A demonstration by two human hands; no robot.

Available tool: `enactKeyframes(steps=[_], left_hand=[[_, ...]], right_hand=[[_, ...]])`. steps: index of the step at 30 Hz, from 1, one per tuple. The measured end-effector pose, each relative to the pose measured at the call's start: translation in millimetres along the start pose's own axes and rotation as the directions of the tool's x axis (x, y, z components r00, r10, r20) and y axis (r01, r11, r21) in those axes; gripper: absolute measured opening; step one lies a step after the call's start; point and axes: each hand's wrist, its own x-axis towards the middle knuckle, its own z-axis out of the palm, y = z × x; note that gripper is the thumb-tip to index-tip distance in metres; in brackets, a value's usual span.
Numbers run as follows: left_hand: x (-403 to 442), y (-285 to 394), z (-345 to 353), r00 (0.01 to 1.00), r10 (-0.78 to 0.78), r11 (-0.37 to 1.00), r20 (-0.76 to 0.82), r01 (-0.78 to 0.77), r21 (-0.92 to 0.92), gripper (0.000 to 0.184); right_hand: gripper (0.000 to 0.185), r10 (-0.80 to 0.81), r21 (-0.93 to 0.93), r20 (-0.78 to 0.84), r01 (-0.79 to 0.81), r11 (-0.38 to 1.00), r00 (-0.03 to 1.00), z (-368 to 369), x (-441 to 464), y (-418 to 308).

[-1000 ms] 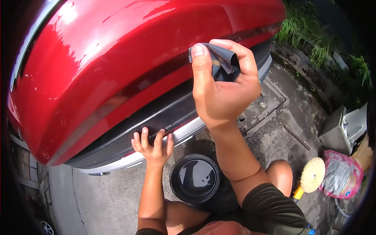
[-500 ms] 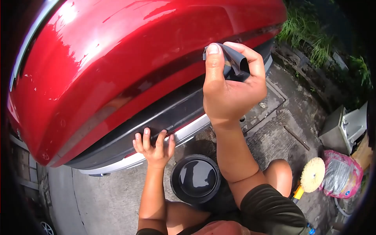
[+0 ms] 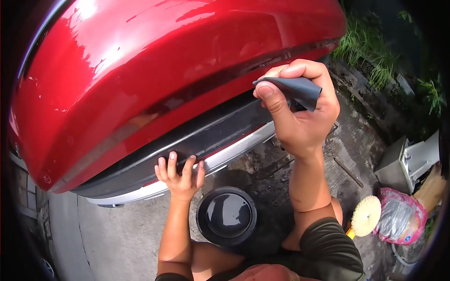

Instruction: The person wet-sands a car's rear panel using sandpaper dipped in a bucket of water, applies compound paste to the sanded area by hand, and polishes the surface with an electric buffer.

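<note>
A glossy red car body (image 3: pixel 187 61) fills the upper part of the view, with a black bumper strip (image 3: pixel 225 136) and a silver lower edge (image 3: pixel 234 153) beneath it. My left hand (image 3: pixel 180 178) rests on the black strip with its fingers spread and nothing in it. Between thumb and fingers, my right hand (image 3: pixel 307 112) pinches a folded dark grey sheet (image 3: pixel 300 90) just in front of the bumper's right part. Below the bumper stands a round black bucket (image 3: pixel 226 215) with liquid in it.
At the lower right lie a round cream-coloured pad (image 3: pixel 366 216) on a yellow tool and a pink bag (image 3: pixel 402 216). A grey metal box (image 3: pixel 396 164) stands behind them. A stick (image 3: pixel 348 172) lies on the concrete; grass (image 3: pixel 370 51) grows at upper right.
My right hand has moved right and slightly down with the grey sheet, which now points more to the side. My left hand has stayed on the bumper. The view has shifted slightly.
</note>
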Motion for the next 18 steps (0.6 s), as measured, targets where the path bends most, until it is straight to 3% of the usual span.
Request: enactKeyframes(steps=[3,6,10,11,18], left_hand=[[0,-1,0,1.0,0.001,1.0,-0.004,-0.001,-0.006,0.032],[-1,-1,1,1.0,-0.003,1.0,-0.016,0.003,-0.002,0.032],[-4,-1,4,0.999,-0.045,0.999,-0.026,0.046,0.0,0.03],[-4,-1,4,0.999,-0.044,0.999,-0.028,0.044,0.0,0.029],[-4,-2,3,0.999,-0.022,1.0,-0.027,0.022,-0.005,0.031]], right_hand=[[0.026,-0.257,-0.228,0.098,0.273,0.935,0.961,-4,29,0],[0.028,-0.477,-0.274,0.432,0.615,0.739,0.765,-16,59,-1],[0.028,-0.504,-0.298,0.544,0.716,0.631,0.671,-22,74,-6],[0.029,-0.49,-0.356,0.538,0.712,0.605,0.686,-22,75,-9],[0.028,-0.527,-0.219,0.598,0.756,0.617,0.604,-4,81,-8]])
